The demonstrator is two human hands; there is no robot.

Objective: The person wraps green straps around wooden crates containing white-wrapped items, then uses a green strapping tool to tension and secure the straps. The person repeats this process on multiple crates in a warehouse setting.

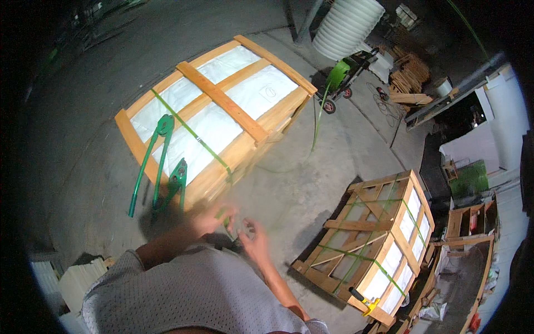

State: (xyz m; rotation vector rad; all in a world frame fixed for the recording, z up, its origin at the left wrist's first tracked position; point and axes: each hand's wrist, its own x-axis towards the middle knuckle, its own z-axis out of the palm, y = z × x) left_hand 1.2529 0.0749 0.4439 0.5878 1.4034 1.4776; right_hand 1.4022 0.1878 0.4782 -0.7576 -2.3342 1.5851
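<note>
My left hand [210, 219], blurred by motion, is closed on a short length of green strap [227, 216] in front of my body. Close to its right, my right hand [256, 240] has its fingers curled together; a small, dull piece may be in them, too blurred to name. Just beyond my hands stands a wooden crate [222, 103] with white wrapping between its slats. One green strap [192, 132] runs across its top. A green long-handled strapping tool [164, 128] and a second green hand tool [178, 177] rest on its near left corner.
Another strapped crate [364, 225] stands to the right, with a yellow tool with a black handle [365, 302] at its near end. A green wheeled strap cart [337, 75] is beyond, its strap trailing on the floor. Wooden bins [464, 245] line the right side.
</note>
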